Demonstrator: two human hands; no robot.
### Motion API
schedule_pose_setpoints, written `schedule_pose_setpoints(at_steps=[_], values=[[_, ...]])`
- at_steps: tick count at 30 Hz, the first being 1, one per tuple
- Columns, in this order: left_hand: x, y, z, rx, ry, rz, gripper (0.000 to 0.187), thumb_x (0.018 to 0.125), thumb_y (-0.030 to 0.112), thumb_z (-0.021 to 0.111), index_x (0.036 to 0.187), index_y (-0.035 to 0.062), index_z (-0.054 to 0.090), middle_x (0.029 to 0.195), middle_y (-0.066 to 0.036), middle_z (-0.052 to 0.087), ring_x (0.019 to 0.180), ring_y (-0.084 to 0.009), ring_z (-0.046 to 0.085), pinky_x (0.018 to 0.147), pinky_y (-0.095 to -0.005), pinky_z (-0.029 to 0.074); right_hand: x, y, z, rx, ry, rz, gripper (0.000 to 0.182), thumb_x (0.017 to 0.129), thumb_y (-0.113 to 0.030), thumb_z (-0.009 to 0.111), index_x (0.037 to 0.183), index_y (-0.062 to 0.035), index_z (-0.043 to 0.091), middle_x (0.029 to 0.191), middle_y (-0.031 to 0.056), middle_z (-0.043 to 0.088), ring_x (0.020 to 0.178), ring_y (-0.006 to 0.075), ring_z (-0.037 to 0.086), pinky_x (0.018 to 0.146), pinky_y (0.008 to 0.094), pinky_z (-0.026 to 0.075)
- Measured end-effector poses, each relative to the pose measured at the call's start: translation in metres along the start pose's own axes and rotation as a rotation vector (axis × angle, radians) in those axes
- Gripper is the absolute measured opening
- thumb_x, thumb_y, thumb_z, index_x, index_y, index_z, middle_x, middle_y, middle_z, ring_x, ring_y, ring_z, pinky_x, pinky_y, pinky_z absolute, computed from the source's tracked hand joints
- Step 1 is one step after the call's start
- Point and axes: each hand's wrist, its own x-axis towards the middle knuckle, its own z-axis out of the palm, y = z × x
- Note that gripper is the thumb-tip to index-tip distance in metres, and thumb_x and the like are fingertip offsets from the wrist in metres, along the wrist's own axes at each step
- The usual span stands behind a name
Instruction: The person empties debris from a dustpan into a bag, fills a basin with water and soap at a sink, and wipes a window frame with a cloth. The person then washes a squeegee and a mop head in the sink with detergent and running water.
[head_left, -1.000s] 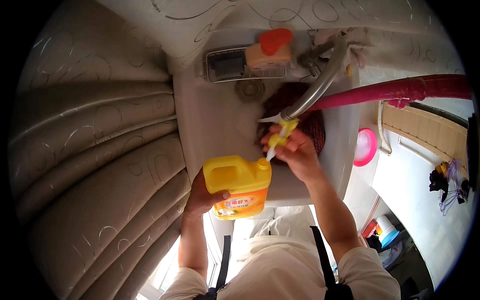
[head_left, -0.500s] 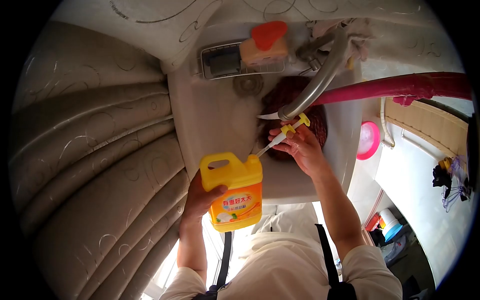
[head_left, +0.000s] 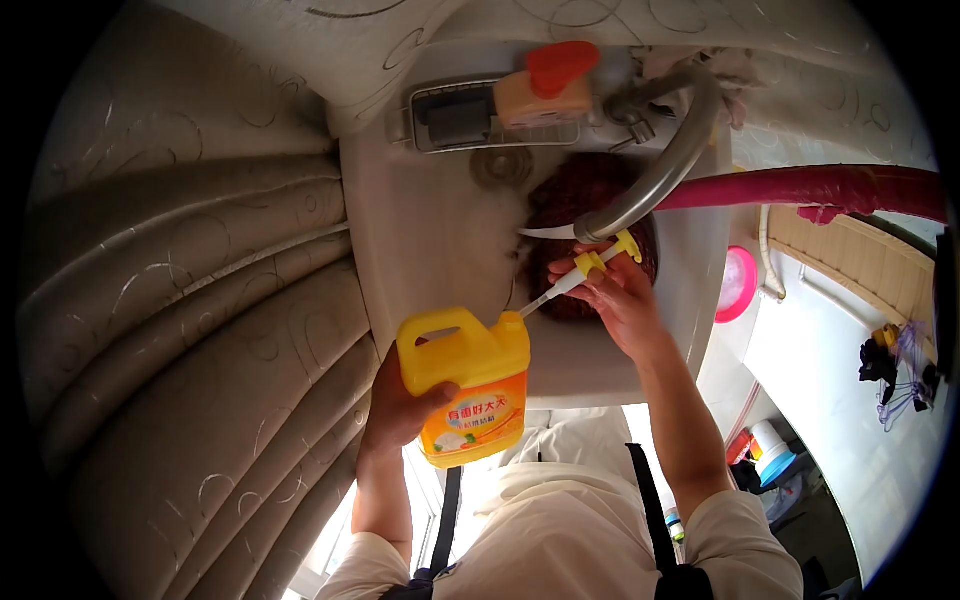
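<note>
A yellow jug [head_left: 470, 390] with an orange label is gripped by my left hand [head_left: 400, 405], thumb across its front. My right hand [head_left: 620, 300] holds a white pump [head_left: 574, 278] with yellow collar and head between its fingers. The pump's thin tube reaches down to the jug's mouth; whether its tip is inside I cannot tell. Behind the right hand, dark red wet cloth [head_left: 575, 190] lies in the white sink [head_left: 420, 250], under the curved metal faucet [head_left: 655, 195].
A wire rack [head_left: 425, 147] at the sink's back holds a dark block and a peach container [head_left: 540, 100] with a red top. A magenta-wrapped pipe [head_left: 780, 187] crosses at right, above a pink basin [head_left: 737, 284]. Patterned curtain [head_left: 210, 370] hangs at left.
My right hand and the pump have shifted slightly to the right. The jug tilts a little more, still in my left hand. The whole view has shifted slightly.
</note>
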Motion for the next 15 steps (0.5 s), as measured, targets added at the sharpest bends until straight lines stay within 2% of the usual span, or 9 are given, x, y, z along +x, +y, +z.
schedule_pose_setpoints(at_steps=[3, 6, 7, 8, 11, 12, 15], values=[[-0.007, -0.003, 0.001, 0.146, 0.052, 0.087, 0.067, 0.072, 0.026, 0.087, 0.121, 0.0013, 0.049, 0.109, -0.01, 0.065, 0.101, -0.0185, 0.064, 0.088, -0.0324, 0.051, -0.007, -0.01, 0.01, -0.065, -0.023, -0.028, 0.037, 0.097, -0.016, 0.058, 0.129, -0.0027, 0.046, 0.119, 0.0158, 0.062, 0.113, 0.0226, 0.06, 0.099, 0.0368, 0.046], [-0.029, -0.003, 0.003, 0.603, 0.165, 0.18, 0.071, 0.066, 0.021, 0.09, 0.121, 0.0008, 0.049, 0.106, -0.012, 0.067, 0.097, -0.0214, 0.067, 0.085, -0.0339, 0.054, -0.018, -0.017, 0.023, -0.217, -0.15, -0.066, 0.038, 0.095, -0.01, 0.06, 0.13, -0.003, 0.046, 0.118, 0.0124, 0.063, 0.112, 0.0201, 0.059, 0.097, 0.0324, 0.045], [-0.031, -0.002, 0.007, 0.63, 0.173, 0.207, 0.073, 0.064, 0.019, 0.09, 0.121, 0.0006, 0.049, 0.105, -0.012, 0.067, 0.095, -0.0222, 0.068, 0.084, -0.0339, 0.055, -0.023, -0.02, 0.03, -0.295, -0.186, -0.073, 0.039, 0.095, -0.009, 0.06, 0.13, -0.0031, 0.046, 0.118, 0.0115, 0.063, 0.112, 0.0197, 0.059, 0.097, 0.0316, 0.044], [-0.033, -0.002, 0.012, 0.657, 0.181, 0.235, 0.074, 0.062, 0.017, 0.091, 0.121, 0.0005, 0.049, 0.104, -0.012, 0.068, 0.093, -0.0229, 0.069, 0.083, -0.0339, 0.055, -0.024, -0.022, 0.042, -0.337, -0.181, -0.137, 0.037, 0.094, -0.008, 0.061, 0.128, -0.0025, 0.049, 0.115, 0.0098, 0.065, 0.104, 0.0181, 0.062, 0.092, 0.0301, 0.047], [-0.031, -0.004, 0.017, 0.726, 0.178, 0.349, 0.076, 0.06, 0.013, 0.092, 0.121, -0.0008, 0.049, 0.104, -0.014, 0.068, 0.092, -0.0234, 0.069, 0.082, -0.0332, 0.056, -0.024, -0.029, 0.056, -0.72, -0.249, -0.245, 0.034, 0.093, -0.01, 0.064, 0.124, -0.0021, 0.054, 0.107, 0.0098, 0.067, 0.095, 0.0181, 0.065, 0.085, 0.0301, 0.05], [-0.03, -0.006, 0.017, 0.738, 0.182, 0.368, 0.075, 0.061, 0.014, 0.091, 0.121, -0.0014, 0.048, 0.105, -0.013, 0.067, 0.093, -0.0219, 0.068, 0.082, -0.033, 0.055, -0.022, -0.033, 0.062, -0.805, -0.256, -0.248, 0.033, 0.091, -0.012, 0.067, 0.12, -0.0019, 0.058, 0.1, 0.0112, 0.068, 0.087, 0.0199, 0.068, 0.079, 0.0301, 0.053], [-0.027, -0.01, 0.019, 0.781, 0.187, 0.467, 0.075, 0.061, 0.015, 0.091, 0.121, -0.0023, 0.049, 0.107, -0.015, 0.067, 0.094, -0.0219, 0.068, 0.083, -0.0328, 0.055, -0.022, -0.027, 0.064, -0.881, -0.218, -0.232, 0.031, 0.085, -0.012, 0.072, 0.113, -0.0016, 0.062, 0.098, 0.0118, 0.068, 0.087, 0.0248, 0.068, 0.078, 0.0319, 0.054]])
